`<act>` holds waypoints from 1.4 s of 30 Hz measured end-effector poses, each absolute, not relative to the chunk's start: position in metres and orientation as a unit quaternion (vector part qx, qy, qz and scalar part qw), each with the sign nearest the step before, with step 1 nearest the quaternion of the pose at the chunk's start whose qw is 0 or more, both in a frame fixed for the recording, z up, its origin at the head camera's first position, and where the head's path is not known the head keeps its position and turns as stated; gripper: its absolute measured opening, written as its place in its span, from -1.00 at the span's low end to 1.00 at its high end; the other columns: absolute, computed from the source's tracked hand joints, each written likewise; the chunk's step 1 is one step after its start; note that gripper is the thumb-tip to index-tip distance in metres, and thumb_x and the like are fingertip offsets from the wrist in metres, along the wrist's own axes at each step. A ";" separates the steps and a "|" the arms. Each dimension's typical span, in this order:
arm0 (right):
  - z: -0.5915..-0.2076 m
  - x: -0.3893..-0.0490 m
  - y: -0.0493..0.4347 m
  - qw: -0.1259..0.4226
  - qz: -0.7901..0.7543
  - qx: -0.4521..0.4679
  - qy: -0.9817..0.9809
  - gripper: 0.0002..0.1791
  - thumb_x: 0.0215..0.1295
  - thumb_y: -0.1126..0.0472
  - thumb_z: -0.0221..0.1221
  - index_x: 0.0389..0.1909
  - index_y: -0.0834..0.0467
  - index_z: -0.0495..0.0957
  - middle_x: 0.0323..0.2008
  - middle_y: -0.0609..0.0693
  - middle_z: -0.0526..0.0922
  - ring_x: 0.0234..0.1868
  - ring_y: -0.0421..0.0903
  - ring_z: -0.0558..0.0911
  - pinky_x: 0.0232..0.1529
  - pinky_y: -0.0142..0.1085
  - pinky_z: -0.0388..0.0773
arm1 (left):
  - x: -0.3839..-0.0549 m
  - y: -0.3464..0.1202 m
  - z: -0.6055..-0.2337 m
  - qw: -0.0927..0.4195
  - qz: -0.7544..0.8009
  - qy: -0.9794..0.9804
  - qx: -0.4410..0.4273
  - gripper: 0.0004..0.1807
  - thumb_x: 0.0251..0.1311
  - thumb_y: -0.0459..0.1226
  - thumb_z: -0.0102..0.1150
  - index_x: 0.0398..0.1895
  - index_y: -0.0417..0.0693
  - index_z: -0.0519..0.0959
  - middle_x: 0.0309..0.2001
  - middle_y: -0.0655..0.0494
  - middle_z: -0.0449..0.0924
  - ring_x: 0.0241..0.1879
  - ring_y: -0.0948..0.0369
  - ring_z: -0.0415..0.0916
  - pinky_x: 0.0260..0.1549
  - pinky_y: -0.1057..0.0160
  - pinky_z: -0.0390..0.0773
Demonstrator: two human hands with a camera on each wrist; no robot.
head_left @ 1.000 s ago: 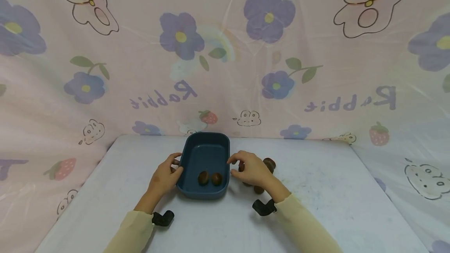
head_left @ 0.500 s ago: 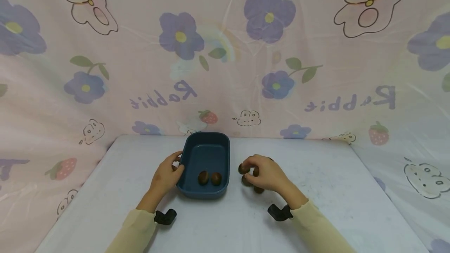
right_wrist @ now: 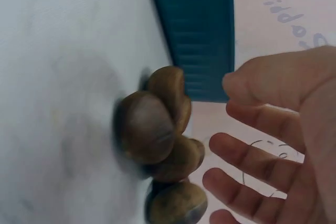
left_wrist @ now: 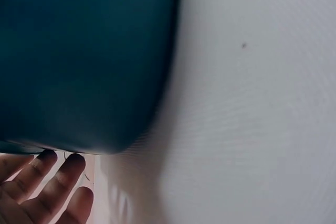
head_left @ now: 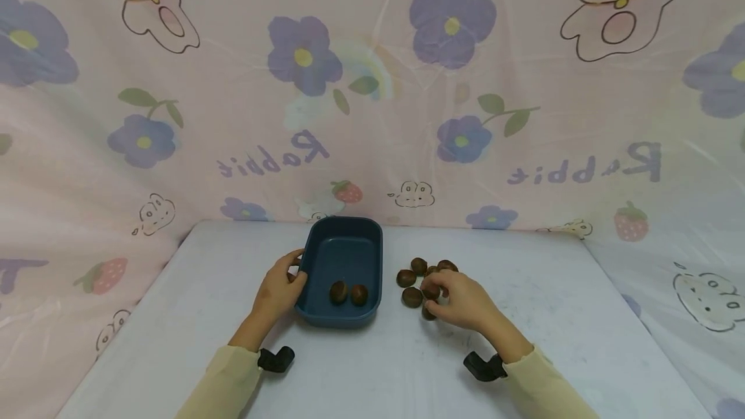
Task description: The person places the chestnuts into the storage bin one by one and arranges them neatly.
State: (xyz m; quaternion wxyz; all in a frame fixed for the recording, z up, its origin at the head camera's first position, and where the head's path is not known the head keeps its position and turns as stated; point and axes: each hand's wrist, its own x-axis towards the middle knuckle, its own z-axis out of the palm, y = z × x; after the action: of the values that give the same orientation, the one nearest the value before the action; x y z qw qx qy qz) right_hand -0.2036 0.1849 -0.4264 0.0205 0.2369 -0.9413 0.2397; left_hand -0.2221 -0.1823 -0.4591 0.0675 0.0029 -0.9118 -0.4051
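Several chestnuts [head_left: 412,297] beside right fingers [right_wrist: 255,160]

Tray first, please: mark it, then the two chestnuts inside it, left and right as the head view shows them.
Tray [head_left: 345,258]: head view, on its bare inner floor.
Left chestnut [head_left: 338,292]: head view, middle of its visible side.
Right chestnut [head_left: 359,295]: head view, middle of its visible side.

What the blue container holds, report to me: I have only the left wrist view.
Observer: Two brown nuts lie in the blue container.
Operator: Now tell me where the right hand is.
Observer: The head view shows the right hand at a cluster of loose nuts, right of the container.
Operator: Confirm whether it touches the container.
Observer: No; some of those loose nuts lie between the two.
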 end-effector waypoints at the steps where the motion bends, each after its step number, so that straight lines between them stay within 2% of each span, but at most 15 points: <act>1: -0.428 -0.203 0.186 0.020 0.236 0.237 -0.942 -0.78 0.05 0.15 0.32 -0.23 -0.02 0.63 -0.33 -0.18 0.61 -0.34 -0.13 0.52 -0.35 -0.33 0.41 | -0.222 -0.182 -0.460 0.069 -0.408 -0.911 0.003 -0.45 0.27 -0.22 0.00 0.37 0.04 0.33 0.17 -0.09 0.51 -0.26 0.18 0.54 -0.30 0.24 0.48; 5: -0.433 -0.201 0.190 0.018 0.226 0.230 -0.946 -0.77 0.03 0.15 0.34 -0.23 -0.04 0.64 -0.30 -0.20 0.63 -0.34 -0.19 0.54 -0.35 -0.33 0.44 | -0.222 -0.182 -0.463 0.074 -0.419 -0.905 0.004 -0.45 0.26 -0.23 0.00 0.36 0.04 0.34 0.17 -0.09 0.51 -0.27 0.18 0.56 -0.29 0.24 0.49; 10: -0.439 -0.200 0.192 0.017 0.219 0.215 -0.952 -0.77 0.02 0.14 0.35 -0.25 -0.06 0.65 -0.34 -0.21 0.59 -0.42 -0.24 0.49 -0.43 -0.36 0.40 | -0.222 -0.183 -0.463 0.077 -0.420 -0.904 0.004 -0.46 0.26 -0.23 -0.01 0.35 0.05 0.35 0.17 -0.07 0.51 -0.28 0.18 0.54 -0.30 0.24 0.48; 25: -0.448 -0.202 0.192 0.010 0.208 0.204 -0.957 -0.74 -0.04 0.16 0.35 -0.25 -0.07 0.64 -0.36 -0.18 0.59 -0.39 -0.22 0.50 -0.44 -0.36 0.39 | -0.221 -0.182 -0.461 0.063 -0.422 -0.904 0.004 -0.44 0.27 -0.23 -0.05 0.38 0.05 0.31 0.20 -0.07 0.47 -0.26 0.19 0.52 -0.29 0.24 0.45; 35: -0.452 -0.202 0.191 0.004 0.201 0.195 -0.960 -0.67 -0.06 0.17 0.38 -0.19 -0.08 0.64 -0.39 -0.17 0.60 -0.40 -0.22 0.50 -0.46 -0.33 0.38 | -0.221 -0.182 -0.462 0.065 -0.431 -0.900 0.005 -0.44 0.27 -0.26 -0.02 0.37 0.03 0.33 0.18 -0.09 0.49 -0.27 0.18 0.51 -0.29 0.24 0.45; 42: -0.453 -0.201 0.190 0.009 0.200 0.188 -0.962 -0.65 -0.08 0.18 0.37 -0.17 -0.09 0.65 -0.43 -0.18 0.61 -0.46 -0.26 0.46 -0.51 -0.35 0.35 | -0.221 -0.181 -0.463 0.070 -0.425 -0.903 0.008 -0.45 0.27 -0.24 -0.03 0.37 0.05 0.33 0.18 -0.07 0.49 -0.27 0.19 0.51 -0.30 0.26 0.45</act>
State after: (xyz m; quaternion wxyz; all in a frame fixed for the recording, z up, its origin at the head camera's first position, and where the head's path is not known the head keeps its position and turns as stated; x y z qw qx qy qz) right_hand -0.2010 0.1896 -0.4531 0.0086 0.1883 -0.9616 0.1997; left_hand -0.2209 -0.1812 -0.4628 0.0697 0.0078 -0.9027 -0.4246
